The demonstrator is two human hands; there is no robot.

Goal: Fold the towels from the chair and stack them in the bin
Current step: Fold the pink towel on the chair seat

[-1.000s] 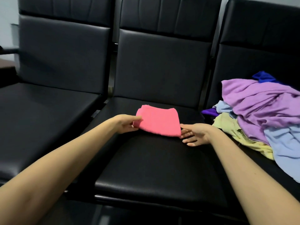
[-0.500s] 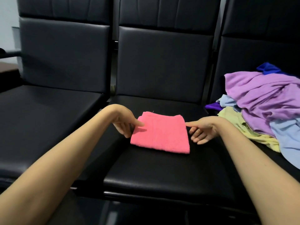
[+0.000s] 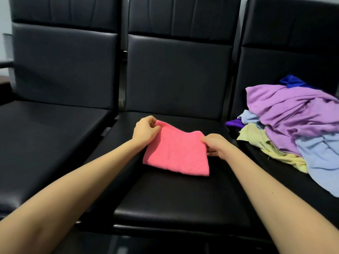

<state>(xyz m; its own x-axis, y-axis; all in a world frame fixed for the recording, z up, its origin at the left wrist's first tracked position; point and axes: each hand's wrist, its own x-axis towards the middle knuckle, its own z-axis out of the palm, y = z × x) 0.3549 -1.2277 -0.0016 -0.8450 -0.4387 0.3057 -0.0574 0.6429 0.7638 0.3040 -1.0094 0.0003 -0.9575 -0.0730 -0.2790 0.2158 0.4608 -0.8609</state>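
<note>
At the far left, 1 black padded chair (image 3: 55, 70) stands against a pale wall (image 3: 4, 19), a dark armrest (image 3: 6, 63) just beside it.

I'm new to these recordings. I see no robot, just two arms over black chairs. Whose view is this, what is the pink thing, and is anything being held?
There is no machine. A person works bare-handed, and every picture comes from one wide-angle camera worn on their head. It looks forward and down, so the arms enter from the bottom. A folded pink towel lies on the middle chair's seat. The left hand pinches its far left corner, and the right hand grips its far right corner. On the right-hand chair sits a loose pile of unfolded towels in purple, light blue, yellow and dark blue. The bin is not in view.
</note>
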